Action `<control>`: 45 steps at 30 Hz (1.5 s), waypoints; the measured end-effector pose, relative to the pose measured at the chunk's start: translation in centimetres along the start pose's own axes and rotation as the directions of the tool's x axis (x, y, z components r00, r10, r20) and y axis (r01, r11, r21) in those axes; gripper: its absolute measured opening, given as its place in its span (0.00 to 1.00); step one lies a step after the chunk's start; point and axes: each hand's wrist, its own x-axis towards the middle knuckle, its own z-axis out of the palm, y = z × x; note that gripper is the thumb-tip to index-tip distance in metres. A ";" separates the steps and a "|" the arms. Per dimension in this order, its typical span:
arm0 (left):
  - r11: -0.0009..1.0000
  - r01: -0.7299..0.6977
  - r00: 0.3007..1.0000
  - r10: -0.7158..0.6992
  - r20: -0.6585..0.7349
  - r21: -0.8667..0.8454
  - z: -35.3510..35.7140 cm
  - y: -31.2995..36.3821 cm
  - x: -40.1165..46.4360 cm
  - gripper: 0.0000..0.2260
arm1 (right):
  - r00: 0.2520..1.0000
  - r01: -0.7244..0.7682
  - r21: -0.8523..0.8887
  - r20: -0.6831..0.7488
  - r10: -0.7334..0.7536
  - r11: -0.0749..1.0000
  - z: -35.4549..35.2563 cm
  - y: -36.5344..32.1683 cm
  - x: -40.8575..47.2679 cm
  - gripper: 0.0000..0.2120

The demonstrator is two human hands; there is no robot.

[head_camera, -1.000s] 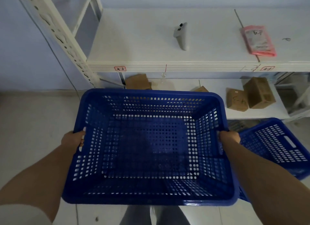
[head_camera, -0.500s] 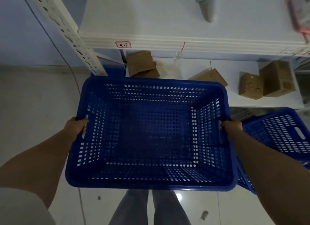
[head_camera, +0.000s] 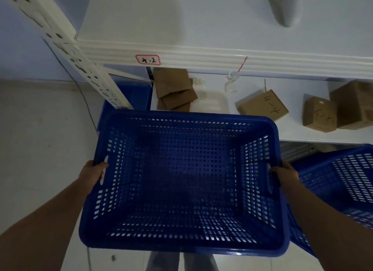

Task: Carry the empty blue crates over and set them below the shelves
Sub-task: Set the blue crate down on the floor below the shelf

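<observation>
Your left hand [head_camera: 93,172] clamps its grip on one handle slot of the empty blue crate [head_camera: 181,182] and your right hand [head_camera: 285,177] clamps the other, holding it just before the white shelves [head_camera: 201,54]. Another crate [head_camera: 339,188] sits low at the right. The carry looks nearly done; next, lower it and slide it under the bottom shelf.

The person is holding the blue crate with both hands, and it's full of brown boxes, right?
Not quite. Both hands, left hand and right hand, do hold the blue crate, but the head view shows it is empty. The brown boxes sit on the lower shelf behind it.
</observation>
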 end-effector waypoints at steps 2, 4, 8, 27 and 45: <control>1.000 -0.009 1.000 0.009 -0.019 -0.014 0.6 -0.4 0.5 0.21 | 0.999 0.016 0.024 -0.036 -0.016 1.000 0.5 0.3 0.2 0.23; 1.000 -0.011 0.999 0.011 -0.031 0.004 0.8 -0.5 0.9 0.21 | 0.997 0.051 -0.002 -0.050 -0.051 0.999 1.2 0.7 0.4 0.21; 0.995 -0.026 0.997 0.032 -0.066 0.092 0.3 -0.6 0.9 0.19 | 0.990 0.074 -0.162 -0.104 -0.091 0.984 1.9 0.9 -0.6 0.22; 0.967 0.007 0.999 0.003 -0.038 0.255 -1.2 -1.2 1.1 0.19 | 1.000 0.029 -0.432 0.014 -0.025 0.902 1.9 -0.5 -2.1 0.24; 0.960 -0.122 0.987 0.144 -0.073 0.253 -0.6 -1.3 3.1 0.16 | 0.989 0.118 -0.407 -0.038 -0.145 0.906 2.4 0.9 0.8 0.16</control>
